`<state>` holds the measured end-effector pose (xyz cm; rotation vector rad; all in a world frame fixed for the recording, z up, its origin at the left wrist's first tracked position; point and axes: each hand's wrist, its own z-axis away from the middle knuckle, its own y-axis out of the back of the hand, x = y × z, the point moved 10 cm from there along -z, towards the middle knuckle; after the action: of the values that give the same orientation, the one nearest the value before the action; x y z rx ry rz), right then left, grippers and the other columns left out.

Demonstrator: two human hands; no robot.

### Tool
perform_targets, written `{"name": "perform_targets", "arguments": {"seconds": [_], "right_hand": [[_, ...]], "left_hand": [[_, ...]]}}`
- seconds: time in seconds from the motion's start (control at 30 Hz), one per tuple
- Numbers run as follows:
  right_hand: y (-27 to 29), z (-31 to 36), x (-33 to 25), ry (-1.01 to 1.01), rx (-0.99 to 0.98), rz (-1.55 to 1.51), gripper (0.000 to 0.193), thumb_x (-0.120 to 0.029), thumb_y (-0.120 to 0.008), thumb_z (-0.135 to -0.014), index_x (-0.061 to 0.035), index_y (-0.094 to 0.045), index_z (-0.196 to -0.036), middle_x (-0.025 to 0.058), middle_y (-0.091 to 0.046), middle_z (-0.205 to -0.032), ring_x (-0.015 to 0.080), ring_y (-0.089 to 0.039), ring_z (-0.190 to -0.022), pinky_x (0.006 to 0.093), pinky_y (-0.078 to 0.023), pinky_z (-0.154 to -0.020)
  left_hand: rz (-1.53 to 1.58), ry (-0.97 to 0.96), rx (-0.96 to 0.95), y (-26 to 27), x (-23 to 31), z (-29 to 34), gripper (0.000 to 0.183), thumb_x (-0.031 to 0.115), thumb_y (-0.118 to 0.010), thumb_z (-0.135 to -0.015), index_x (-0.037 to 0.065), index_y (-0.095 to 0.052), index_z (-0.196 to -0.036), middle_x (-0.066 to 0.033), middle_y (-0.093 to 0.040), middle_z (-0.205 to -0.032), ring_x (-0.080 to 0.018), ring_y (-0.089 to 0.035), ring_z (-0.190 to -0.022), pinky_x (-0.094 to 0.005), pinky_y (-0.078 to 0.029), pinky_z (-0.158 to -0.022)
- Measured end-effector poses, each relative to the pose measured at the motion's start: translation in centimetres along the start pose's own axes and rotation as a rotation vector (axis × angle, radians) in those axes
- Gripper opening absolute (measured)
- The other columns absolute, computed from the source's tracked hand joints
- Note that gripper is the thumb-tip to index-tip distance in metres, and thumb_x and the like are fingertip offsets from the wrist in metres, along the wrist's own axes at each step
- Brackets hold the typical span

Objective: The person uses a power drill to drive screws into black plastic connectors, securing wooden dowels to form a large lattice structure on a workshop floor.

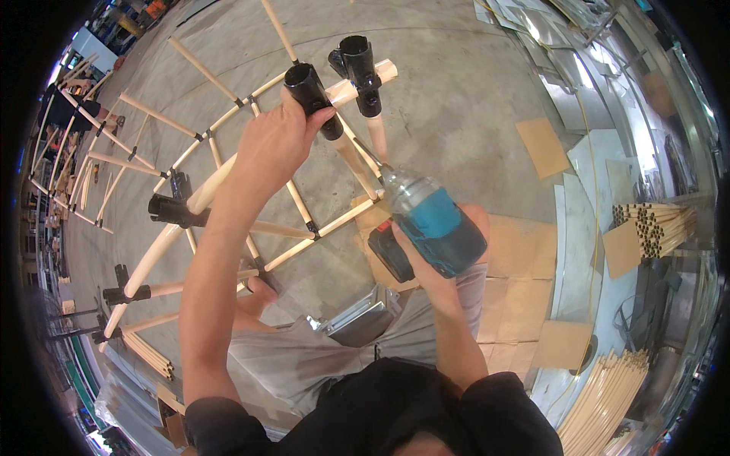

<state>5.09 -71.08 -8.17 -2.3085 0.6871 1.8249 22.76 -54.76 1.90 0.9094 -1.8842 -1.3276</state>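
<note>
My left hand (277,137) is wrapped around a black pipe joint (308,90) near the top end of a cream-coloured pipe frame (220,186). A second black joint (357,64) sits just to its right, along a short cream pipe (386,71). In my right hand (427,267) is a teal and black power screwdriver (437,228) with a black battery pack (391,251). Its long thin bit (368,154) points up and left toward the pipes below the held joint. Whether the tip touches anything, I cannot tell.
More cream pipe framework (201,135) stands on the concrete floor beyond my left arm. Cardboard sheets (517,266) lie at my right, beside metal sheets (601,167) and bundles of pipes (608,395). A grey metal object (361,315) rests between my legs.
</note>
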Motion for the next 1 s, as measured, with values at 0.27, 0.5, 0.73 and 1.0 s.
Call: {"name": "perform_targets", "arguments": {"seconds": [0.27,0.5,0.73,1.0], "right_hand": [[-1.1,0.5,2.2,0.092,-0.024,0.13,0.022,-0.008,-0.074,-0.086,-0.0022,-0.067,-0.106,0.0046,-0.069,-0.096,0.0139,-0.065,-0.086,0.0302,-0.052,-0.076],[-1.1,0.9,2.6,-0.025,0.007,0.058,0.022,-0.009,-0.075,-0.086,-0.0023,-0.066,-0.105,0.0038,-0.068,-0.097,0.0133,-0.064,-0.087,0.0299,-0.051,-0.076],[0.7,2.5,6.0,-0.363,0.175,-0.302,0.031,-0.004,-0.072,-0.085,-0.0007,-0.061,-0.113,0.0065,-0.067,-0.096,0.0147,-0.061,-0.083,0.03,-0.049,-0.073],[0.6,2.0,11.1,-0.459,0.105,-0.574,0.011,-0.001,-0.071,-0.085,-0.0033,-0.065,-0.095,0.0019,-0.063,-0.082,0.0098,-0.057,-0.068,0.0258,-0.047,-0.062]], "left_hand": [[0.315,-0.004,0.06,0.6,-0.5,-0.9,0.055,0.05,-0.055,-0.095,-0.002,-0.048,-0.11,-0.013,-0.067,-0.074,-0.0303,-0.065,-0.06,-0.0391,-0.049,-0.052],[0.866,0.401,-0.191,-0.3,-1.3,-2.0,0.046,0.043,-0.07,-0.085,0.003,-0.065,-0.107,-0.0043,-0.066,-0.084,-0.0099,-0.061,-0.058,-0.0254,-0.041,-0.047],[0.891,0.344,-0.188,-1.4,-1.6,-2.3,0.033,0.029,-0.067,-0.088,-0.001,-0.062,-0.102,-0.0051,-0.063,-0.078,-0.0089,-0.053,-0.051,-0.0236,-0.034,-0.04],[0.873,0.375,-0.151,-0.8,-1.5,-2.5,0.026,0.021,-0.065,-0.085,-0.001,-0.061,-0.098,-0.0053,-0.06,-0.072,-0.009,-0.051,-0.048,-0.0243,-0.033,-0.037]]}}
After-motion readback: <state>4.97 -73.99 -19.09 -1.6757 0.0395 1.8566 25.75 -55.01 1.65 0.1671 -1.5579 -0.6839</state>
